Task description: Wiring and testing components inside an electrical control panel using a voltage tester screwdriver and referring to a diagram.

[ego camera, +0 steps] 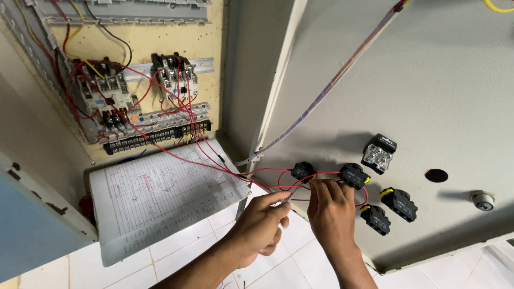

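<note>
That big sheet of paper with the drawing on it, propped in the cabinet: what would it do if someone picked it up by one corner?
The paper sheet would probably flop and bend, since it looks thin and already overhangs the cabinet edge. It is likely light. Red wires lie across its upper right part, so lifting it might snag or drag them.

a large white sheet [166, 198] printed with a wiring drawing in thin grey, blue and pink lines lies propped at the bottom of the open cabinet, below the terminal strip, its right corner jutting toward the door. small pale labels sit on the fronts of the two grey contactors [104, 93] on the back panel, too small to make out. a small white marking shows on top of the black switch block [379, 152] on the door.
</note>
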